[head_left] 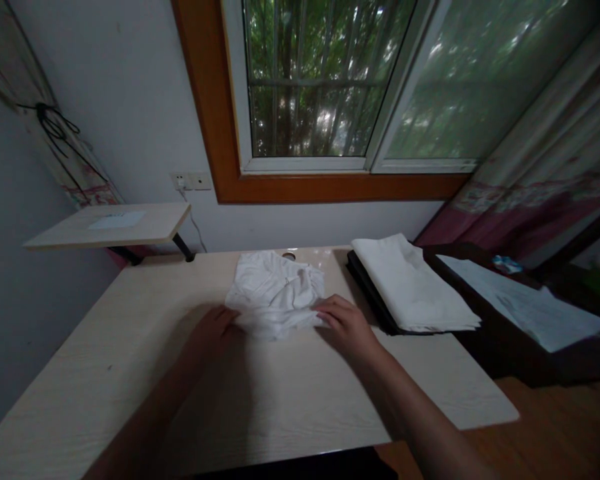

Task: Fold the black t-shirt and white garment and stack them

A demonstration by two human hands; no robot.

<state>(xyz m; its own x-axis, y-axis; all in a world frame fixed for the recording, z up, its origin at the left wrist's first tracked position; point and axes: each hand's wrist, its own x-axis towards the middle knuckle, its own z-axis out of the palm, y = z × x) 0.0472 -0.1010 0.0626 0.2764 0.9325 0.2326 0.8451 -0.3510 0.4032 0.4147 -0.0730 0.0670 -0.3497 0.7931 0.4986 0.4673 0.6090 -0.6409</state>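
A crumpled white garment [275, 287] lies near the back middle of the pale wooden desk [300, 400]; its exact kind is hard to make out. My left hand [217, 327] pinches its near left edge, the fingertips partly in shadow. At the near right edge, my right hand [344, 320] has its thumb and fingers closed on the same cloth. Between both hands the front edge is drawn out sideways, with loose folds behind it.
To the right sits a folded white cloth [413, 283] on top of folded black fabric [367, 297]. A raised shelf [115, 227] with a paper stands at the back left. Behind the desk are a window and wall sockets [190, 181]. Papers [525, 300] rest on dark furniture at right.
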